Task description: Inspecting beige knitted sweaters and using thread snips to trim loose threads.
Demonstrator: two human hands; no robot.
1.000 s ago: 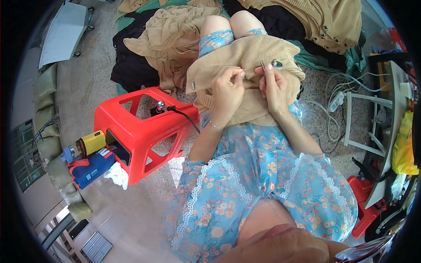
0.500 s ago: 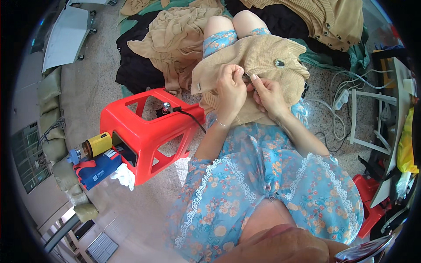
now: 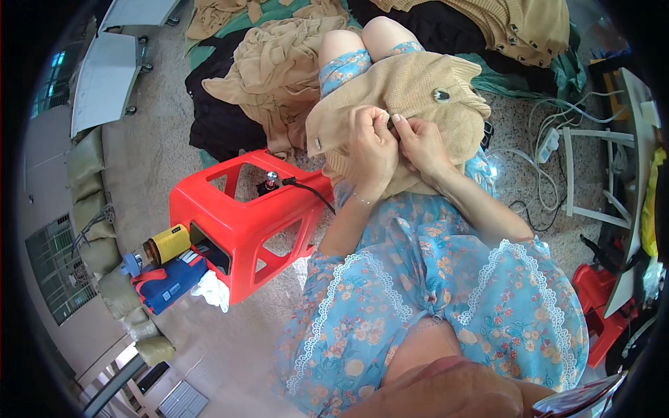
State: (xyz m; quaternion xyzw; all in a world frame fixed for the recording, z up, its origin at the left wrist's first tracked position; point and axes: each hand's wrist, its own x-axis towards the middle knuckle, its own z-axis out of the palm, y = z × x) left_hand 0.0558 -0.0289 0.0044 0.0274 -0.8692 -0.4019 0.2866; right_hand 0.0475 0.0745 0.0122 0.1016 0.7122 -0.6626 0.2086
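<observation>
A tan knitted garment (image 3: 411,76) lies bunched over my lap. One dark, shiny button (image 3: 441,95) shows on its far right part, and a small pale metallic spot (image 3: 318,143) near its left edge. Over the middle of the knit, my left hand (image 3: 373,146) is closed in a pinch, with a thin bracelet at the wrist. My right hand (image 3: 421,145) is pinched too, its thumb tip almost meeting the left fingertips. Whatever sits between the fingers is too small and covered to make out. Both hands rest against the garment.
At my left a red plastic stool (image 3: 209,195) lies on its side, with a small metal-topped device and cable on it. A yellow-wrapped bottle (image 3: 167,244) and a blue pouch (image 3: 174,282) sit beside it. Tan garments (image 3: 279,70) pile up ahead. Cables and a power strip (image 3: 548,146) lie right.
My fingertips have come closer together, and the thin dark thing seen between them before is now hidden. The whole view has shifted slightly; the garment stays on my lap.
</observation>
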